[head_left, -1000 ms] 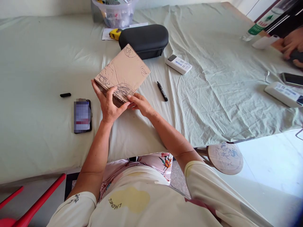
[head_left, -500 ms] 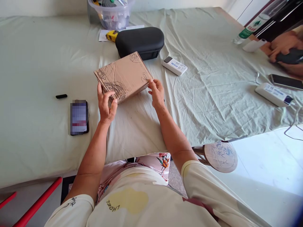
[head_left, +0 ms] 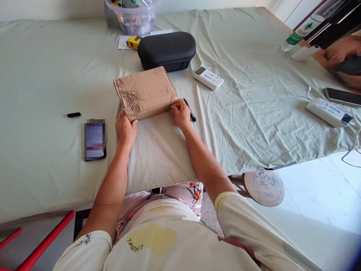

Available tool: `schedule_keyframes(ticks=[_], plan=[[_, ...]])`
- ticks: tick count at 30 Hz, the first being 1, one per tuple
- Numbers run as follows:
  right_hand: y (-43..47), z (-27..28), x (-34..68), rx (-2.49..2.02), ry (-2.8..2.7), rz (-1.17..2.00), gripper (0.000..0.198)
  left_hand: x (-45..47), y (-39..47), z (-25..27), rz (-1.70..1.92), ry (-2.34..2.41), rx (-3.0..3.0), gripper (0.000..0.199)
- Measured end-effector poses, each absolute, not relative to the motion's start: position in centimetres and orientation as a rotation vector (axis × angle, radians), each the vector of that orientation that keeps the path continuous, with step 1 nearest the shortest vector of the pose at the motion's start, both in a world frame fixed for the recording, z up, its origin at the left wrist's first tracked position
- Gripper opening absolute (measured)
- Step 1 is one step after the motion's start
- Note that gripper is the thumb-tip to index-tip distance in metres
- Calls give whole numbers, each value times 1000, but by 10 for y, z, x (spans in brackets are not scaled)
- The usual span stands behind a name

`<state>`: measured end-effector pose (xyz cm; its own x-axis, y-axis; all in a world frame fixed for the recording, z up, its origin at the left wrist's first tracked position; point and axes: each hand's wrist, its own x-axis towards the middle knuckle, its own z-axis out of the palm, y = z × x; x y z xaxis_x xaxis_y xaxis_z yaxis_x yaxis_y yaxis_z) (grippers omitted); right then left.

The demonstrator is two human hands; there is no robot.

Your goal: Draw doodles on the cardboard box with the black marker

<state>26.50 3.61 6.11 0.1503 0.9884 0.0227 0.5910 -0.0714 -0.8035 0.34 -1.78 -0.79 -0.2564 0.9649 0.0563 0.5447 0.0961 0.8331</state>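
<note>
A brown cardboard box [head_left: 148, 88] with black scribbles on its top and front side lies on the cloth-covered table. My left hand [head_left: 126, 130] grips its near left corner, with the thumb on the front side and the other fingers partly hidden beside the box. At the near right corner my right hand [head_left: 181, 114] holds the box's lower front edge, fingers bent and pressed together. Just right of that hand lies a black marker [head_left: 190, 110], partly hidden by it. A small black cap [head_left: 73, 114] is on the cloth to the left.
A phone [head_left: 95, 141] lies left of my forearm. Behind the box are a black case [head_left: 166, 51], a yellow tape measure [head_left: 133, 42] and a plastic basket [head_left: 135, 19]. White power banks [head_left: 208, 78] and a bottle [head_left: 299, 35] are rightward, near another person's hands [head_left: 342, 56].
The box has come down flatter onto the table, turning so its front side shows. Both hands have closed lower on its near corners. The marker beside my right hand is now mostly uncovered.
</note>
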Motion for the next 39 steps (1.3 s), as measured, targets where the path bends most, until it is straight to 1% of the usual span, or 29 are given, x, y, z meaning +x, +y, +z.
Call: schedule_keyframes(ticks=[2, 5, 7, 8, 11, 14, 15, 16, 18, 22, 27, 29, 32, 33, 35, 37, 39], plan=[[33, 58, 264, -1803, -1628, 595, 13, 2, -17, -10, 1037, 1913, 1494, 49], [32, 54, 262, -1811, -1695, 511, 16, -3, -15, -10, 1082, 1927, 1450, 39], [32, 53, 261, -1731, -1714, 458, 16, -5, -15, -8, 1167, 1910, 1448, 38], [32, 54, 260, -1680, -1717, 419, 19, -5, -15, -6, 1229, 1894, 1455, 40], [26, 59, 250, -1571, -1731, 307, 43, 4, -20, 1, 1433, 1809, 1446, 56], [12, 67, 231, -1548, -1820, 217, 76, 22, -27, 9, 1532, 1786, 1383, 87], [7, 70, 224, -1557, -1865, 181, 84, 28, -30, 12, 1551, 1812, 1366, 95], [1, 72, 218, -1582, -1897, 149, 89, 34, -32, 15, 1569, 1841, 1347, 99], [-7, 77, 207, -1639, -1909, 113, 93, 42, -36, 20, 1586, 1888, 1303, 101], [-13, 84, 202, -1692, -1857, 122, 92, 47, -40, 28, 1544, 1936, 1237, 96], [-7, 85, 211, -1654, -1794, 198, 86, 41, -37, 27, 1553, 1920, 1203, 90], [-4, 84, 213, -1614, -1746, 273, 80, 36, -35, 25, 1550, 1896, 1189, 89], [1, 82, 215, -1509, -1647, 414, 64, 26, -33, 24, 1589, 1884, 1148, 84], [3, 81, 215, -1475, -1612, 448, 59, 23, -33, 24, 1616, 1878, 1131, 80], [7, 81, 218, -1430, -1545, 486, 53, 16, -32, 25, 1671, 1871, 1093, 67], [11, 84, 222, -1424, -1489, 489, 50, 12, -30, 27, 1717, 1883, 1058, 52], [14, 87, 227, -1443, -1448, 479, 49, 11, -28, 28, 1763, 1896, 1049, 44]])
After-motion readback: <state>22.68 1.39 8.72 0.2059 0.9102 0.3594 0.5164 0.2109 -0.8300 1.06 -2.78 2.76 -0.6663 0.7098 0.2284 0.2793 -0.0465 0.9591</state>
